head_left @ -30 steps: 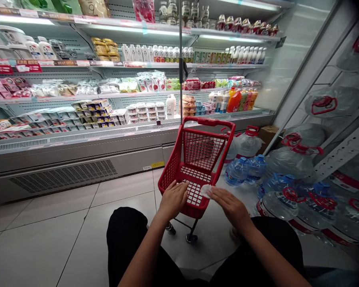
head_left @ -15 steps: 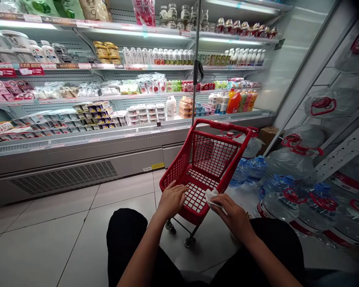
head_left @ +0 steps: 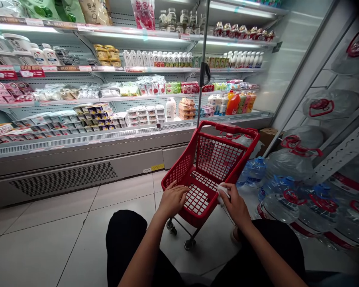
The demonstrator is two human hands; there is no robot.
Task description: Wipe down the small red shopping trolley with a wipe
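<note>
Between my knees and the fridge stands a small red plastic shopping cart (head_left: 194, 220) with a grid basket and dark wheels. My left hand (head_left: 173, 200) lies on its left front rim, fingers stretched out and holding nothing. At the basket's right side, my right hand (head_left: 236, 205) pinches a crumpled white cloth or tissue (head_left: 223, 190) against the red rim. Part of the white piece is hidden behind the fingers. The basket's grid floor shows pale tile through its holes.
A lit refrigerated shelf unit (head_left: 137, 139) with dairy tubs and bottles runs across the back. A thin upright pole with a black handle (head_left: 205, 74) stands before it. On the right are large water bottles (head_left: 282, 205) and a metal rack (head_left: 343, 151). Pale tiles (head_left: 116, 199) cover the floor.
The cart's back and handle have swung slightly to the right. My right hand has moved right and up along the rim with the white piece. My left hand stays on the rim.
</note>
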